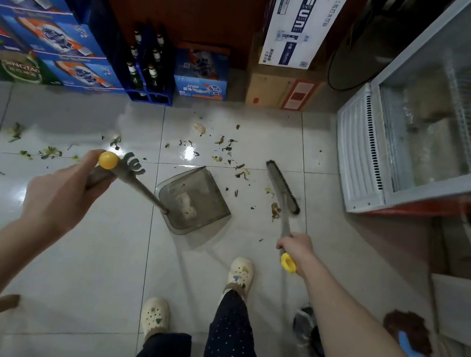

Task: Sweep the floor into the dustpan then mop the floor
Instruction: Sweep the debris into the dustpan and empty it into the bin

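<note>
While left hand (63,193) grips dustpan handle (144,193), right hand (294,247) grips broom (283,190) beside debris (227,145).

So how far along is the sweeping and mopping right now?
Early on. A little dirt already lies in the dustpan, whose handle the left hand grips. The right hand holds the broom, its head on the tiles beside the pan. Scraps are scattered ahead of the pan and off to the left, so most sweeping is left. Mopping hasn't begun: what looks like a mop lies untouched at lower right.
</note>
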Available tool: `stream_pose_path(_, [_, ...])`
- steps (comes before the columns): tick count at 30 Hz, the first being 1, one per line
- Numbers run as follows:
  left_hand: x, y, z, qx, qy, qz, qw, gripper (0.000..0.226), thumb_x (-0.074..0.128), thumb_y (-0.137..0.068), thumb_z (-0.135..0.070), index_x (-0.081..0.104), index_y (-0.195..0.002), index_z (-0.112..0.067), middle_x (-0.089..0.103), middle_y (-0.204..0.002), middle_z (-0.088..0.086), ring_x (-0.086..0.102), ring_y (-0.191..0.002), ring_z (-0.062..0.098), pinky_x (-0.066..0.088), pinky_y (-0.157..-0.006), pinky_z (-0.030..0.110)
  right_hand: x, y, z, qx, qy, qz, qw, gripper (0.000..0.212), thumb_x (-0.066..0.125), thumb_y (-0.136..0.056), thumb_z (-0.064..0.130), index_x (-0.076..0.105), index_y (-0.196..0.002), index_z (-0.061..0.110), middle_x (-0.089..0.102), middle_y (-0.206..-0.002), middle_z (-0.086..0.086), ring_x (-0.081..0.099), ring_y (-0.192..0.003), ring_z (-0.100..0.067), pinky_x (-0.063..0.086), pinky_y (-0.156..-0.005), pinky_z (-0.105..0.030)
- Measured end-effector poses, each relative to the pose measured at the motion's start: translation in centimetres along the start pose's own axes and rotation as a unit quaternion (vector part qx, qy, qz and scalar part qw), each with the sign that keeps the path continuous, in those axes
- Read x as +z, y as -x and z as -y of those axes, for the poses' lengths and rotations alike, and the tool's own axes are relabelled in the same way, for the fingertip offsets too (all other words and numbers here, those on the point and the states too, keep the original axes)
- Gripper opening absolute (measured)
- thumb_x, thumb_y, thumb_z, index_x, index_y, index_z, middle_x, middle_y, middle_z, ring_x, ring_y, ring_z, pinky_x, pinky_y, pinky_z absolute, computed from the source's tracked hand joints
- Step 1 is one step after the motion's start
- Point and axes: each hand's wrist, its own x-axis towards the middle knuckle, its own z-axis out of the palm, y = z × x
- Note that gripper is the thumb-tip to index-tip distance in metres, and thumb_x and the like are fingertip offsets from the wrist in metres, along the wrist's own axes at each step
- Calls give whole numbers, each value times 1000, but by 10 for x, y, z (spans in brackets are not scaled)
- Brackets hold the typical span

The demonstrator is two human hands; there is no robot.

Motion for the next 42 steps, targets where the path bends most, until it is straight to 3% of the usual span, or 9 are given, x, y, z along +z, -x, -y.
stream_pose_path(5, [-4,22,46,23,3,-8,1000,30,51,-91,-38,45,-115,-20,40,-60,-2,40,-50,25,32,-49,30,83,42,-13,4,-66,28,997,12,60,-71,-7,61,-81,0,54,-62,-10,50,-55,-20,41,-52,-26])
stream_pose_path(12, [5,53,83,52,24,-12,998,32,53,-92,-37,39,-117,-25,64,-76,15,59,-60,38,34,-51,31,129,93,-5,2,-87,81,993,13,60,-73,-7,58,-74,6,52,-56,-14,48,-44,-21,39,-42,-23])
stream_pose_path(17, [0,66,96,53,15,-9,998,32,53,-92,-36,46,-119,-20,62,-74,11,55,-58,33,32,-50,30,115,108,-15,-8,-112,76,991,27,57,-76,-9,64,-101,-1,46,-50,-12,42,-33,-17,33,-39,-18])
stream_pose_path(21, [-6,78,101,36,10,-5,999,29,49,-93,-38,41,-117,-22,51,-66,1,41,-53,23,30,-49,27,96,106,-23,-19,-93,54,994,19,58,-74,-10,62,-90,1,46,-48,-12,41,-34,-18,33,-36,-17])
stream_pose_path(27, [-9,96,112,16,-9,-1,1000,30,48,-92,-40,39,-116,-24,46,-61,-1,41,-48,23,29,-46,25,66,91,-39,6,-87,7,996,16,58,-75,-9,55,-65,2,47,-38,-10,42,-24,-17,34,-34,-16])
stream_pose_path(31, [-7,110,123,3,-5,6,1000,28,48,-93,-38,40,-115,-23,46,-63,-2,40,-50,23,29,-47,26,74,83,-47,27,-100,-12,995,7,60,-74,-9,55,-77,-4,47,-33,-10,43,-23,-17,35,-33,-16])
stream_pose_path(35, [-7,119,146,0,3,-12,1000,28,52,-91,-35,40,-114,-24,45,-58,-2,42,-47,23,29,-47,25,112,87,-46,22,-86,4,996,33,63,-73,-6,57,-105,-8,52,-61,-16,50,-45,-23,40,-40,-22])
stream_pose_path(38, [-4,121,176,-8,-2,-10,1000,30,48,-90,-41,40,-115,-27,52,-59,1,46,-47,27,32,-46,25,153,102,-34,19,-108,33,993,29,62,-73,-5,57,-102,-7,51,-63,-15,49,-50,-24,41,-45,-25])
stream_pose_path(42, [-6,121,215,10,3,-1,1000,32,46,-89,-44,39,-116,-28,60,-66,3,53,-53,30,35,-48,27,213,129,-8,14,-148,82,985,23,60,-74,-6,59,-97,-7,50,-57,-14,47,-37,-20,40,-39,-21])
